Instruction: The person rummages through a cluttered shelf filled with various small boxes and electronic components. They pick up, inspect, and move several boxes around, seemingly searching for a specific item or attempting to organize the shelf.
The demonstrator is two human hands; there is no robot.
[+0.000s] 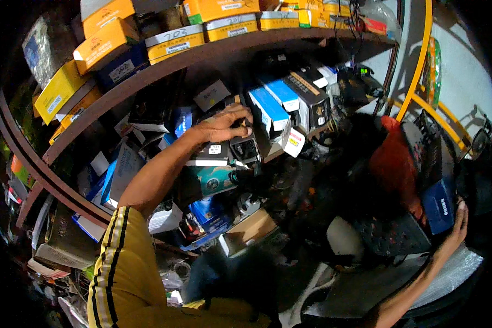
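Observation:
My left hand reaches onto a crowded shelf, its fingers and thumb curled together above an open-ended black box. What lies between the fingertips is too dark to make out. Beside that box, under my wrist, is a dark box with a white label. At the far right, my right hand grips the lower edge of a blue box, fingers along its outer side. The box is tilted next to a dark crate with a red-orange cloth or bag by it.
Blue-and-white boxes and a black box stand right of my left hand. Yellow boxes line the shelf above a brown metal beam. An open cardboard box lies below. A yellow pole rises at right.

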